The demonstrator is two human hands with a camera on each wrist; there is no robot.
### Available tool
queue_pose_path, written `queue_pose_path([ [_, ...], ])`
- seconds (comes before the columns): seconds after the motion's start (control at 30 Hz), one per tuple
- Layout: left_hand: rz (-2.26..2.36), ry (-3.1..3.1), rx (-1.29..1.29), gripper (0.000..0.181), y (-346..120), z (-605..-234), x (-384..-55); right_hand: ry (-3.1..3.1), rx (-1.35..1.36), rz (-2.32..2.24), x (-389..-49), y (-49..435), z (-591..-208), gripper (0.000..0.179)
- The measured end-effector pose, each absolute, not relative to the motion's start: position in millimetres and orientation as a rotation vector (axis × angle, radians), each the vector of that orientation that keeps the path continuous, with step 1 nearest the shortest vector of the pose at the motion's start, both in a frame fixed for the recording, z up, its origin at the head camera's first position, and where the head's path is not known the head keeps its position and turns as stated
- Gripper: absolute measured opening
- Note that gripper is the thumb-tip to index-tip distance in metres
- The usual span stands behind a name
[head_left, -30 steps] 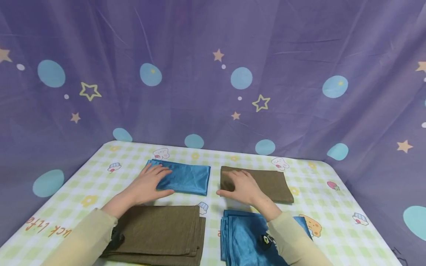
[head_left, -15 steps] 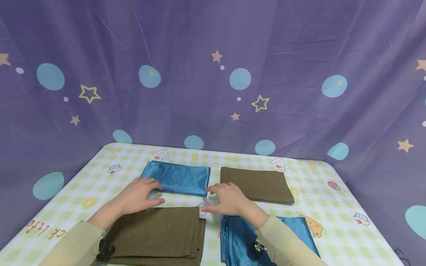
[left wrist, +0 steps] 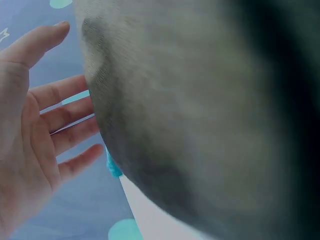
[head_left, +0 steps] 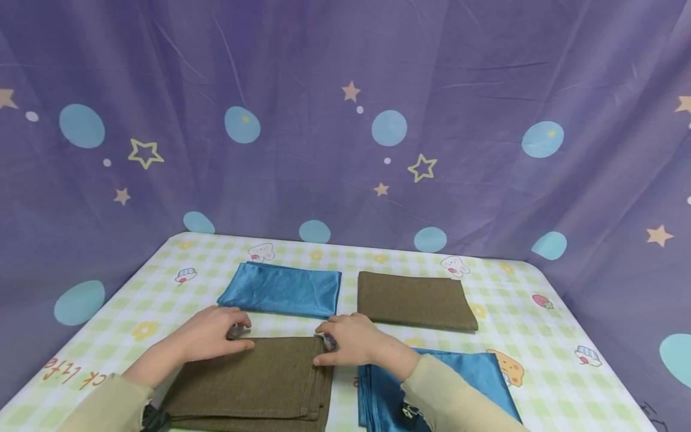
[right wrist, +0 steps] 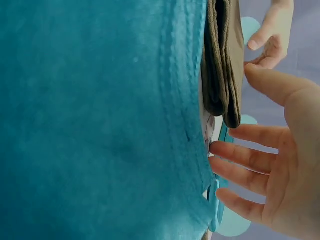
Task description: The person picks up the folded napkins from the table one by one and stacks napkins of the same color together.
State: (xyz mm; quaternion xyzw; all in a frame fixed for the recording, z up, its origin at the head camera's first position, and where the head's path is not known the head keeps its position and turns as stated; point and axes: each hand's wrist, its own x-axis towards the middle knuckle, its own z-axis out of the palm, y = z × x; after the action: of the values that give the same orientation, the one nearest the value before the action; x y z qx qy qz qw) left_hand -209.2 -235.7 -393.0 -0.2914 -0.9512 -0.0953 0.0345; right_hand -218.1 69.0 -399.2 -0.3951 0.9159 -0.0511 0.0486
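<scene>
The near brown cloth (head_left: 248, 384), folded into a thick rectangle with its layers showing along the right edge, lies flat at the front left of the bench (head_left: 561, 366). At its far left corner is the left hand (head_left: 213, 333), its grip spread, with the thumb held away from loosely bent fingers and nothing pinched; in the left wrist view the fingertips meet the cloth's edge, though whether they touch it I cannot tell. The right hand (head_left: 348, 342) is at the far right corner, its grip likewise parted, the thumb on one side of the folded layers and the fingers on the other, without closing on them; contact there is also hard to judge. Under the right forearm lies the near blue cloth (head_left: 380, 399), shiny, folded and partly hidden by a pale sleeve (head_left: 459, 402). Beyond the hands, the far blue cloth (head_left: 283, 291) lies folded behind the near brown one, and to its right, across a narrow gap, is the far brown cloth (head_left: 415, 300), also a flat rectangle. Green and white checks, flowers, cupcakes and orange lettering pattern the bench's covering, and behind it hangs a purple curtain (head_left: 318, 54) printed with blue ovals and stars
</scene>
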Motion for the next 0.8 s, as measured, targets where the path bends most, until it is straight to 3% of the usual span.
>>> queue_pose_path([
  [0.47, -0.319, -3.14, -0.751, 0.032, -258, -393, -198, 2.738, -1.118, -0.188, -214, 59, -399, 0.047],
  [0.8, -0.54, -3.241, -0.857, 0.032, -276, -389, -196, 2.734, -1.056, -0.218, -212, 52, -403, 0.047],
])
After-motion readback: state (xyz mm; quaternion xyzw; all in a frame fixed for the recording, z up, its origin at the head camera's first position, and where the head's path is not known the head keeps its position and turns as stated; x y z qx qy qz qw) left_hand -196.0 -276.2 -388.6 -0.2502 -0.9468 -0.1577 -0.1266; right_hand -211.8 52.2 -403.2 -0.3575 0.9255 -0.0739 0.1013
